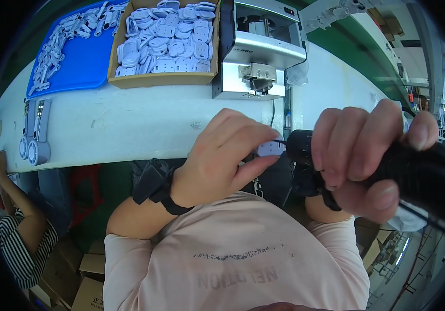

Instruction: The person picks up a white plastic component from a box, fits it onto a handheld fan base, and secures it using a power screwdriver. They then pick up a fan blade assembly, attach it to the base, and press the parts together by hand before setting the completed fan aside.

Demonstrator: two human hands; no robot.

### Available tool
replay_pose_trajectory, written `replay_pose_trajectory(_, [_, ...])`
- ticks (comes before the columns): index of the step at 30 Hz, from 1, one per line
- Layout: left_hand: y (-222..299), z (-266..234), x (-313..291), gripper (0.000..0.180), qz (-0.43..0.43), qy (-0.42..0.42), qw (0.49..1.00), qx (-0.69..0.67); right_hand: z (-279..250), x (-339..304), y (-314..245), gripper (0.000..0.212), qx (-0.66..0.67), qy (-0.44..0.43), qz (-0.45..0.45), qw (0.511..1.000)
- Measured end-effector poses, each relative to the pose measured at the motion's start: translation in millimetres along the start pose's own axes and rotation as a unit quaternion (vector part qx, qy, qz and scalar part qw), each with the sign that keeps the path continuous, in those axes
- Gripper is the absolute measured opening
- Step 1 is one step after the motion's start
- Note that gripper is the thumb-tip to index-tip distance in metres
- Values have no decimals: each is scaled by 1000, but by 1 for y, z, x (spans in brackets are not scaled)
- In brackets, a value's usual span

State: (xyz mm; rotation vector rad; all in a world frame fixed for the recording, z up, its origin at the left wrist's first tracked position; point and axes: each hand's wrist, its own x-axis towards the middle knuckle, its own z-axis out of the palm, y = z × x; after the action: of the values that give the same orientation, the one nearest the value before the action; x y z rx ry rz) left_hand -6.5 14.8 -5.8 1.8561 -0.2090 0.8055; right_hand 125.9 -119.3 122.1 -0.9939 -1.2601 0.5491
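My left hand (220, 150) pinches a small white plastic casing (270, 149) with rounded corners between thumb and fingers, just above my lap at the table's front edge. Wrapped in my right hand (367, 150) is a black electric screwdriver (422, 171), lying roughly level and pointing left. Its thin bit reaches the casing by my left fingertips; whether it sits in a screw is too small to tell. A black device is strapped to my left wrist.
On the white table (144, 119) stand a blue tray (85, 70) of small white-and-grey parts, a cardboard box (163, 79) full of similar white casings, and a silver-black machine (269, 49). Two grey round-ended devices (38, 153) lie at left. Another person (25, 228) sits at far left.
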Motion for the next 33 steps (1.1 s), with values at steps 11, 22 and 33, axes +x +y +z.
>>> replay_pose_trajectory(11, [4,6,-8,45,-48,38,997,-40,-25,9,101,32,-106,238,40,965])
replay_pose_trajectory(22, [2,2,-7,48,-27,8,999,14,-25,-4,62,44,16,197,-74,977])
replay_pose_trajectory(33, [8,4,-11,47,-15,29,999,7,-10,8,93,41,-140,238,128,953])
